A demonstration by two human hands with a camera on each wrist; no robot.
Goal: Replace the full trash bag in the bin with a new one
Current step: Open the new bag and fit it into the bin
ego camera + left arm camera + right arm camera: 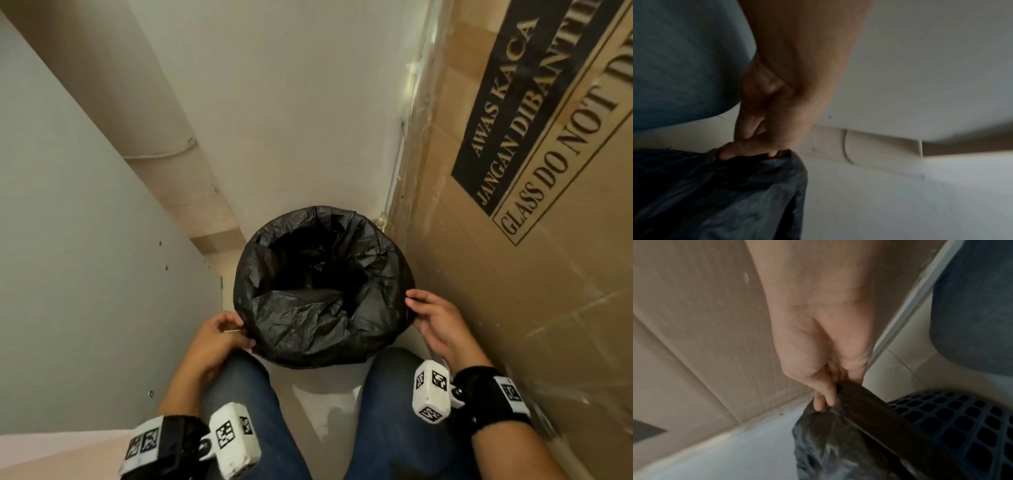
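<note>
A black trash bag point(308, 318) lines a round bin on the floor in the corner, its mouth open and folded over the rim. The bin's blue perforated wall point(953, 415) shows in the right wrist view. My left hand point(219, 334) pinches the bag's edge point(756, 170) at the near-left rim, fingers point(744, 149) curled on the plastic. On the right side of the rim my right hand point(428, 315) pinches the bag's fold point(840, 415) between thumb and fingers point(826, 395). The bag's inside is dark; its contents are hidden.
A big cardboard box point(534, 205) printed "GLASS DO NOT DROP" stands tight against the bin's right. A grey panel point(85, 257) walls in the left side, a white wall point(291, 120) the back. My knees in jeans point(246, 411) crouch just before the bin.
</note>
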